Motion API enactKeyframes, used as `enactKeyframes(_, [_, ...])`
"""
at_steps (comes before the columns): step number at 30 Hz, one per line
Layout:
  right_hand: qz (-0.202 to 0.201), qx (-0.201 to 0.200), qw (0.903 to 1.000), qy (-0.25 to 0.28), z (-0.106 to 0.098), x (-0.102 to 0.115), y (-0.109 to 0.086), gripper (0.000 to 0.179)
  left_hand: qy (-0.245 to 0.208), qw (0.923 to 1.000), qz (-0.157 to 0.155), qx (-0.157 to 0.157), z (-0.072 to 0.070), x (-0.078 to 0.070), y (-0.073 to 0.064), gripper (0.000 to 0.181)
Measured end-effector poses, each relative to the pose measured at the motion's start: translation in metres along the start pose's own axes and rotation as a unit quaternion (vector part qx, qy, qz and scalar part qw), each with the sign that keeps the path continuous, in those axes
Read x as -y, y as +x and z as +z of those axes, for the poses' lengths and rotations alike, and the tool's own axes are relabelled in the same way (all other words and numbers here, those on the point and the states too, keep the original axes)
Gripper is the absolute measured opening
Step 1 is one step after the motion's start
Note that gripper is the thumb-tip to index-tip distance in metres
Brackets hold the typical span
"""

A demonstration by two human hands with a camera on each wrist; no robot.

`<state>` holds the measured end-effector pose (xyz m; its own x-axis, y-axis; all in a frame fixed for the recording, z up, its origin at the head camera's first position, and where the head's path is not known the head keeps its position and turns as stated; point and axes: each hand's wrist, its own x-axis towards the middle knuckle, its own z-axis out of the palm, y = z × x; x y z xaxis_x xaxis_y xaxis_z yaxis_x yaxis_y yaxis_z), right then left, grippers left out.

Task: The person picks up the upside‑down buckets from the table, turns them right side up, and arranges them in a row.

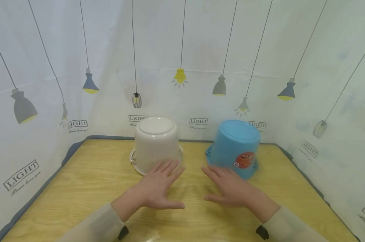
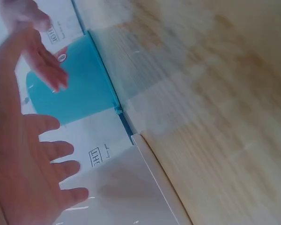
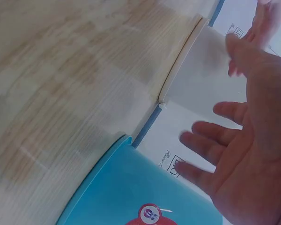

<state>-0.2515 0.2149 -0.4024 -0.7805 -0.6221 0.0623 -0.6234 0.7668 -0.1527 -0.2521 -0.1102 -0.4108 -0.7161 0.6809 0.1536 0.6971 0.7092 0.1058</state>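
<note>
Two buckets stand upside down on the wooden table: a white bucket on the left and a blue bucket with a red label on the right. My left hand hovers in front of the white bucket, fingers spread and straight, holding nothing. In front of the blue bucket is my right hand, its fingers also extended and nothing in its grasp. The palms face inward with a gap between them. In the left wrist view, the left hand appears apart from the white bucket.
The wooden table reaches back to a white curtain printed with hanging lamps, which encloses the back and both sides. A dark blue strip runs along the table's far edge. Handles hang at the bucket rims.
</note>
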Motion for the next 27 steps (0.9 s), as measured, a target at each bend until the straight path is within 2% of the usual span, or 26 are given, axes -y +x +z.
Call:
enactKeyframes(4, [-0.003, -0.001, 0.9999, 0.016, -0.003, 0.002, 0.005, 0.079, -0.024, 0.9994, -0.005, -0.026, -0.001, 0.005, -0.005, 0.107])
enactKeyframes(8, [-0.001, 0.003, 0.9996, 0.029, -0.005, 0.004, 0.01, 0.077, -0.039, 0.9983, -0.008, -0.042, -0.005, 0.011, -0.016, 0.102])
enactKeyframes(17, [0.014, 0.027, 0.9979, 0.057, -0.002, 0.01, 0.036, 0.077, -0.029, 0.9968, -0.039, -0.064, -0.014, 0.033, -0.049, 0.099])
enactKeyframes(23, [0.04, 0.044, 0.9964, 0.061, 0.0, 0.015, 0.055, 0.079, -0.026, 0.994, -0.092, -0.054, -0.023, 0.054, -0.071, 0.098])
enactKeyframes(27, [0.057, 0.055, 0.9949, 0.062, 0.002, 0.014, 0.07, 0.081, -0.031, 0.9895, -0.134, -0.045, -0.029, 0.069, -0.079, 0.099])
